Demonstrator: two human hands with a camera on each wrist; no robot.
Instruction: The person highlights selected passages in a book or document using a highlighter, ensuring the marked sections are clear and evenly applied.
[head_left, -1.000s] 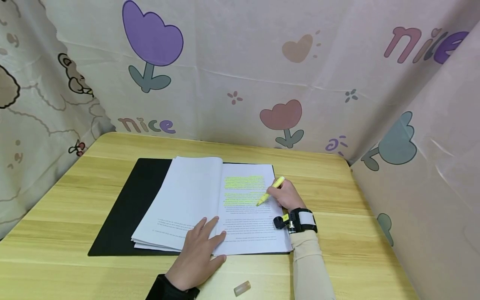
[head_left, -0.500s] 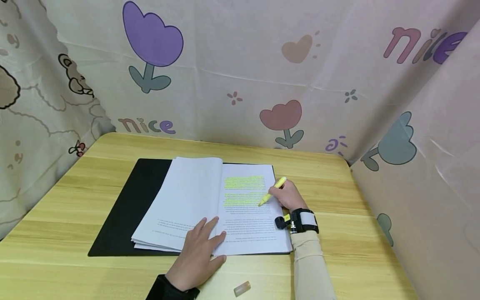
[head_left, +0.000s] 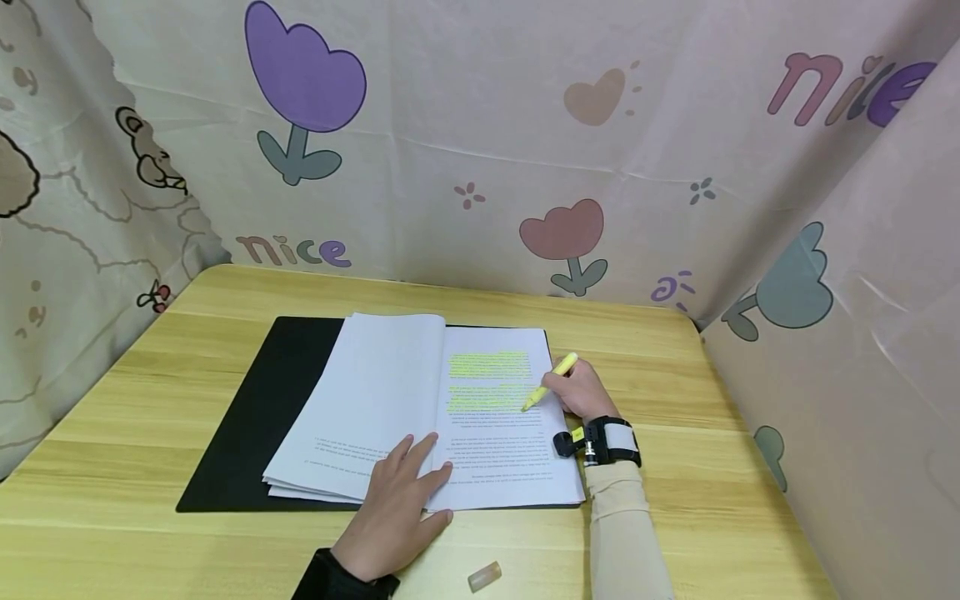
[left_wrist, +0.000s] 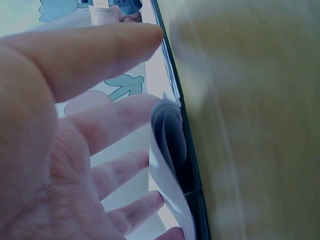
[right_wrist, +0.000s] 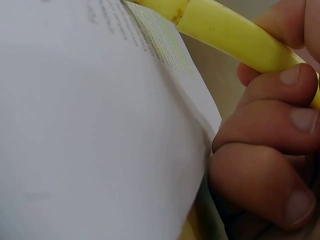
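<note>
My right hand (head_left: 583, 390) pinches a yellow highlighter (head_left: 551, 381), its tip down at a line of print on the right-hand page (head_left: 510, 458) of an open stapled booklet. Bright yellow marking (head_left: 487, 365) covers the upper two blocks of text there. In the right wrist view the highlighter (right_wrist: 235, 42) lies between thumb and fingers, the other fingers curled at the page's edge. My left hand (head_left: 397, 508) rests with fingers spread over the booklet's lower fold. The left wrist view shows its straight fingers (left_wrist: 115, 172) against the bulging pages (left_wrist: 167, 175).
Under the booklet lies a black folder (head_left: 247, 433), opened flat on the wooden table (head_left: 105, 467). A small translucent cap (head_left: 484, 577) sits near the front edge, right of my left hand. Printed cloth (head_left: 450, 108) hangs behind the table and on both sides.
My right hand and the highlighter have slid a little to the right along the text line, leaving the tip nearer the page's right side. The left hand has stayed put.
</note>
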